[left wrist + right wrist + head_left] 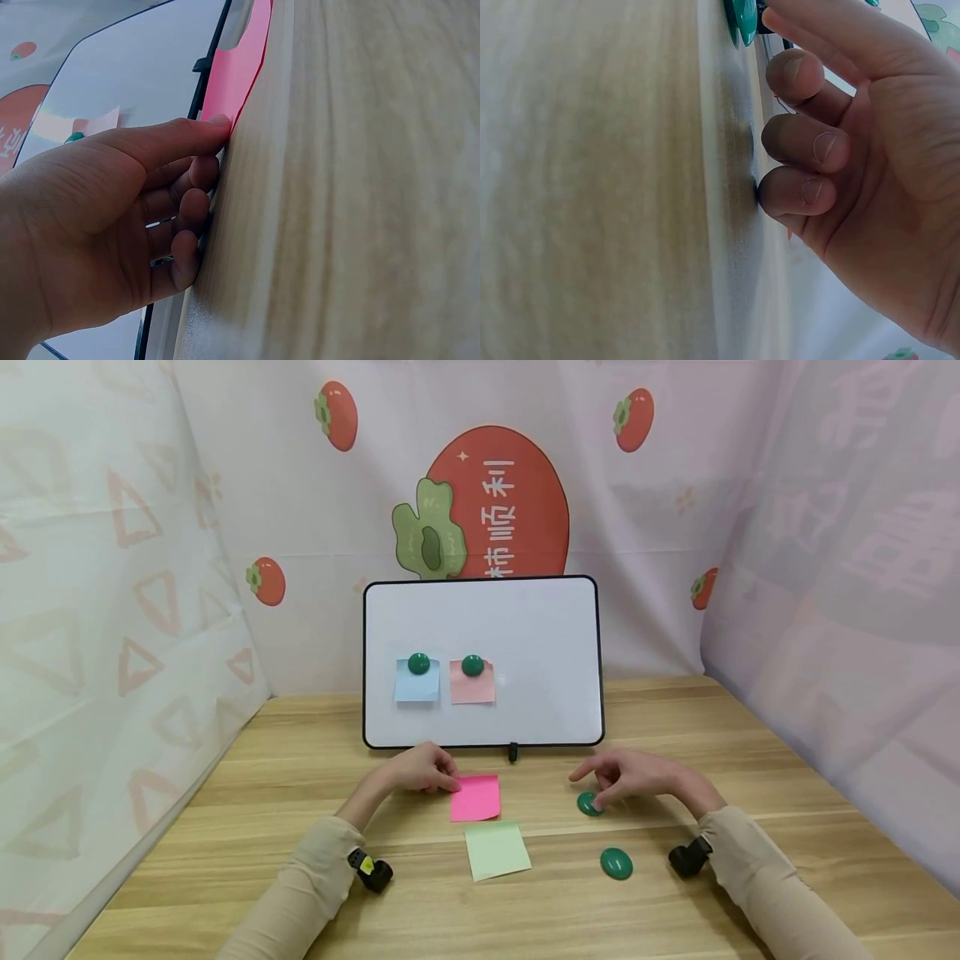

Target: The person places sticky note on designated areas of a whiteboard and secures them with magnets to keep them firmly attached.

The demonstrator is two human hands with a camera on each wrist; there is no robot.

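Observation:
My left hand (423,768) pinches the upper left corner of a bright pink sticky note (476,799), and the left wrist view shows its thumb (214,127) on the paper (234,75). Just below lies a pale green sticky note (497,852) on the table. Over a green round magnet (587,804), my right hand (637,774) has its thumb against the magnet's edge and its index finger stretched out to the left. The other fingers (802,142) are bent near the tabletop. Nearer the front lies a second green magnet (617,863).
A black-framed whiteboard (547,668) stands at the back of the wooden table (300,727). Green magnets hold a blue note (417,687) and a light pink note (472,687) on it. A small black clip (513,752) sits at its lower edge. Printed cloth (300,485) hangs around the table.

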